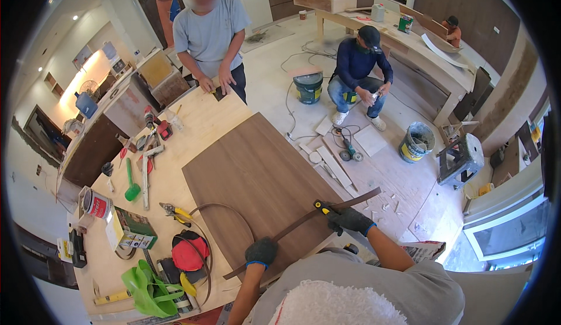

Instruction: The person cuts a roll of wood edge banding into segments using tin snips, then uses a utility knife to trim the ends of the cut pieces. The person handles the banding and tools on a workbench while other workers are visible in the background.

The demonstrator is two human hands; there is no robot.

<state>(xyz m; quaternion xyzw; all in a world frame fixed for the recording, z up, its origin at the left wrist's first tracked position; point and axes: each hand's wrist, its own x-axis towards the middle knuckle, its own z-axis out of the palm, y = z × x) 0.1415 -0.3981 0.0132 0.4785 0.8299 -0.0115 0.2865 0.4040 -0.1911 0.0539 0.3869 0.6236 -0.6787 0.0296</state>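
A brown wood-grain board (251, 167) lies on the pale plywood worktable (201, 114). Across its near end runs a thin, dark brown edging strip (363, 198), one end sticking out past the board's right side. My left hand (261, 252), in a dark glove with a blue cuff, is closed over the strip near its left part. Gloved as well, my right hand (352, 221) grips a yellow-and-black utility knife (321, 207) beside the strip. More edging curls in loops left of my left hand, past yellow-handled pliers (177, 213) and a red-and-black cap (190, 249).
Left on the table are a green mallet (132, 192), a can (96, 204), a box (131, 227), a green bag (151, 290) and a red drill (163, 129). One person (210, 33) works at the far edge; another (359, 62) sits near an angle grinder (349, 149) and buckets (417, 142).
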